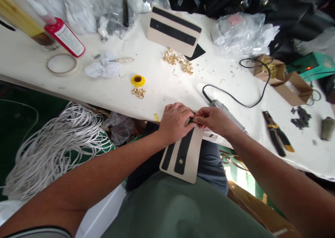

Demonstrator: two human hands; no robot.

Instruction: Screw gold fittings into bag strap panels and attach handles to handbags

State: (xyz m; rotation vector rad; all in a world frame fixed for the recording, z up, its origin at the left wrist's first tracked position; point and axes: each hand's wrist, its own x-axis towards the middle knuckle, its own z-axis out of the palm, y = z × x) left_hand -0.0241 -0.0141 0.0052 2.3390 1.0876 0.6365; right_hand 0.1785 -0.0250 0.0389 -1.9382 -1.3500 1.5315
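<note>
A beige panel [193,161] with two black strips lies tilted across my lap, its far end at the table's front edge. My left hand [176,122] wraps over that far end and presses on it. Beside it, the fingertips of my right hand [212,120] pinch together at the end of the wider black strip [185,149]; what they hold is too small and covered to make out. A round metal stud [180,161] shows near the strip's lower end. Just past my right hand lies a grey tool with a cord [227,112], partly hidden by my forearm.
On the white table are a similar panel [171,35], gold-coloured hardware [186,67], small gold pieces [138,93], a yellow ring-shaped holder [138,80], pliers [277,133], tape [61,64] and a red bottle [65,37]. Cardboard boxes [293,88] stand right. White cord [57,150] is heaped at left.
</note>
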